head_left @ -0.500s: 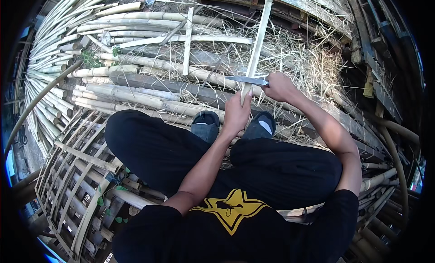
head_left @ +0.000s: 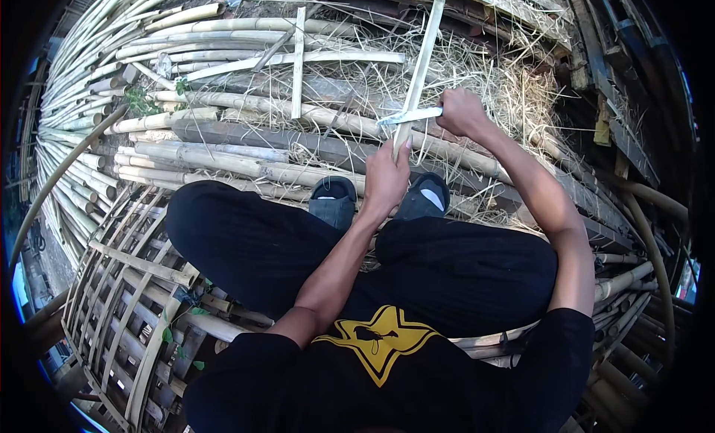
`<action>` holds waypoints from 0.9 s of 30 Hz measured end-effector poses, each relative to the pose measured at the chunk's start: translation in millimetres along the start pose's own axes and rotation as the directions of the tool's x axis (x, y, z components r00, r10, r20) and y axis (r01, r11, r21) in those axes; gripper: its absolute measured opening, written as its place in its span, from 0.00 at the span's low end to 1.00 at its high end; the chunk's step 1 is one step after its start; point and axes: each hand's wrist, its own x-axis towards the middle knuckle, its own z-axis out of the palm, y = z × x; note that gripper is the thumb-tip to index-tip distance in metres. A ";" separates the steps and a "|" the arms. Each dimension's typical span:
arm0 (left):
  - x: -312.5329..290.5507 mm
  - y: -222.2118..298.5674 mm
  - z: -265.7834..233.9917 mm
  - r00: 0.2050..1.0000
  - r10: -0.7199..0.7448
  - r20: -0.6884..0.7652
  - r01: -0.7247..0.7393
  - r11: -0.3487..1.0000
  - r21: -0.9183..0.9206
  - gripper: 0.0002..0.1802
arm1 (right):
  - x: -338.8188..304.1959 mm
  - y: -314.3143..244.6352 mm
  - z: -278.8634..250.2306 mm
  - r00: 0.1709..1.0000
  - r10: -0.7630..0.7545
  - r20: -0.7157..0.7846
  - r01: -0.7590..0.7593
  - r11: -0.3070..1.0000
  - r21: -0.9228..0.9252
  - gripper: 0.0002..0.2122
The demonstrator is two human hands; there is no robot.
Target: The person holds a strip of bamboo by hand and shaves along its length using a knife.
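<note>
A long, pale bamboo strip (head_left: 424, 64) points away from me, its near end gripped in my left hand (head_left: 386, 178) just beyond my feet. My right hand (head_left: 463, 112) is closed round the handle of a knife (head_left: 411, 116), and the fingers cover that handle. The blade lies across the strip a little beyond my left hand, its tip toward the left. Thin shavings and straw (head_left: 491, 83) are scattered under and around the strip.
Bamboo poles (head_left: 223, 161) lie in rows at the left and ahead. Another split strip (head_left: 299, 64) crosses a longer one there. A woven bamboo lattice (head_left: 123, 299) stands by my left knee. Stacked timber (head_left: 629, 120) rises at the right. My sandals (head_left: 333, 202) rest between my knees.
My right hand and the knife have moved slightly up and away along the strip, and the blade has turned so its face catches more light. The left hand keeps its hold.
</note>
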 end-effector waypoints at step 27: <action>-3.0 -9.0 -9.3 0.999 0.028 0.017 -0.027 0.999 -0.029 0.14 | -25.1 -40.0 -11.4 0.983 0.059 0.173 -0.099 0.968 0.232 0.17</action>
